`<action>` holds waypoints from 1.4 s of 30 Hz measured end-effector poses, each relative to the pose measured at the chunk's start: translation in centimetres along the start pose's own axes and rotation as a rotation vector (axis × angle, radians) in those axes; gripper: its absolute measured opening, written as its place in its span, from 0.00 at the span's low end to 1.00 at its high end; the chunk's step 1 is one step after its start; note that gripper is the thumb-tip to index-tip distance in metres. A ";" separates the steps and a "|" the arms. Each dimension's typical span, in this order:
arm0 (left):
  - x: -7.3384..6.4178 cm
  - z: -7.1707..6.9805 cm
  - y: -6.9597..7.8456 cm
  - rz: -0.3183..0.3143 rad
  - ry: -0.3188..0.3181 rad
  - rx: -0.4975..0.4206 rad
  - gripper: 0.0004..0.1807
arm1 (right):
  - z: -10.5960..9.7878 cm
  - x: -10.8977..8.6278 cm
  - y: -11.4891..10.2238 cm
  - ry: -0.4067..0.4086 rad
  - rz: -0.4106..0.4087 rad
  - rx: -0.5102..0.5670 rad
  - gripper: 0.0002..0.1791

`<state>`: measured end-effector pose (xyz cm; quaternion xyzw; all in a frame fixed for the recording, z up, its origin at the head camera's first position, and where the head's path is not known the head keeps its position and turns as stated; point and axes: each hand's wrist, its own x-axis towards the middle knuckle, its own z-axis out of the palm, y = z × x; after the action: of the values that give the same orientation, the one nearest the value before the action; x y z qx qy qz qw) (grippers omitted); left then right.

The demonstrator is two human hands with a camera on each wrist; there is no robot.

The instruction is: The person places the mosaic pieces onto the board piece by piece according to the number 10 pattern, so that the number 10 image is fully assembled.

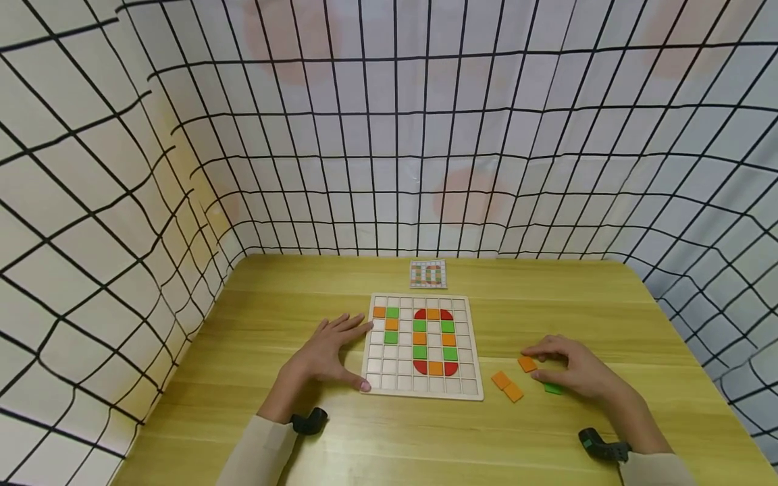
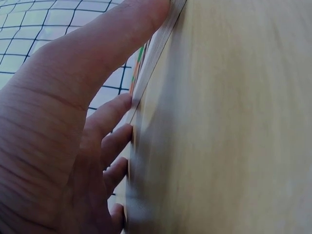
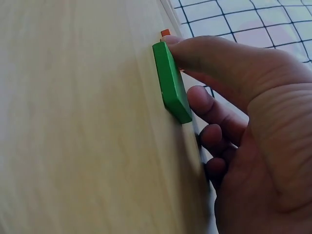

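Observation:
A pale wooden grid board (image 1: 379, 368) lies on the table, with orange and green square tiles and red rounded-corner tiles set in several of its cells. The left hand (image 1: 328, 351) rests along the board's left edge, fingers spread, its thumb and index fingertip touching the rim; the left wrist view shows the fingers extended beside that edge. Right of the board, the right hand (image 1: 571, 368) pinches an orange square tile (image 1: 527, 364) between thumb and index finger. Under that hand lies a green square tile (image 3: 171, 83), partly hidden in the head view.
Two loose orange tiles (image 1: 507, 386) lie between the board and the right hand. Behind the board is a small pattern card (image 1: 428, 275). White walls with black netting (image 1: 425, 169) enclose the table's back and sides.

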<state>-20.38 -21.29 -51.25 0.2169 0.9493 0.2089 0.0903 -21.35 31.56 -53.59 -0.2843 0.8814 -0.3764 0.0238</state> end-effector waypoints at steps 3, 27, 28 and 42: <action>0.1 0.0 -0.1 0.007 -0.001 0.002 0.68 | 0.0 -0.1 0.1 0.005 0.018 0.007 0.18; 0.1 0.0 0.4 -0.014 -0.008 0.011 0.68 | 2.9 4.2 -2.4 0.093 0.145 -0.004 0.16; 0.2 0.1 0.4 -0.013 -0.008 0.010 0.68 | 3.1 4.5 -2.7 0.094 0.141 -0.010 0.16; 0.2 -0.2 0.4 -0.015 0.010 -0.008 0.69 | 7.3 9.1 -7.7 0.082 0.142 0.052 0.15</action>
<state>-20.45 -20.92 -50.89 0.2086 0.9504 0.2133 0.0879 -23.33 17.79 -52.02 -0.2045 0.8895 -0.4080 0.0216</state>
